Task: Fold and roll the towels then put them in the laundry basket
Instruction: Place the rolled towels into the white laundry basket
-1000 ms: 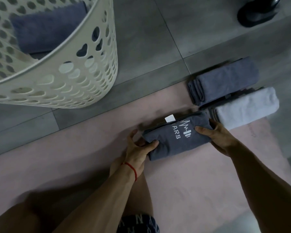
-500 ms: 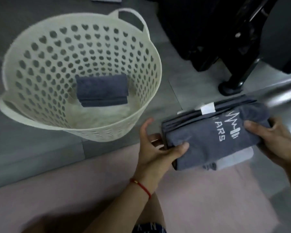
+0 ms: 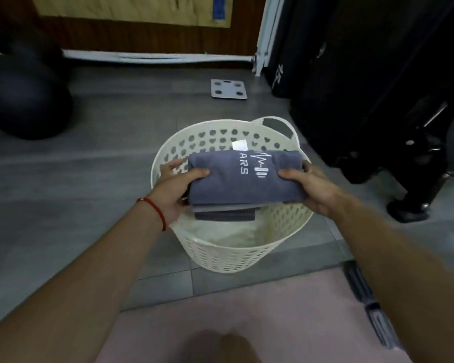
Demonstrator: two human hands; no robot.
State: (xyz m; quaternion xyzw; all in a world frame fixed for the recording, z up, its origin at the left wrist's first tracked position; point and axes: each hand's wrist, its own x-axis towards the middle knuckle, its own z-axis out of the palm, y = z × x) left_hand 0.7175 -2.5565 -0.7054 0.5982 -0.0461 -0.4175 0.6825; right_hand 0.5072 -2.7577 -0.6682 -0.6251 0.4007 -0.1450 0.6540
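At the centre of the frame I held the folded blue-grey towel with white lettering [image 3: 243, 179] over the cream perforated plastic laundry basket [image 3: 231, 254]. My left hand [image 3: 172, 193] and right hand [image 3: 312, 191] gripped its ends, thumbs curled on top, other fingers underneath. A darker folded towel [image 3: 224, 214] lay in the basket below. A grey bathroom scale [image 3: 229, 89] sat higher up.

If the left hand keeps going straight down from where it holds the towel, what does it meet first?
Probably the folded dark towel already lying in the basket, or the basket floor beside it. The left hand grips the logo towel above the opening; depth is unclear.
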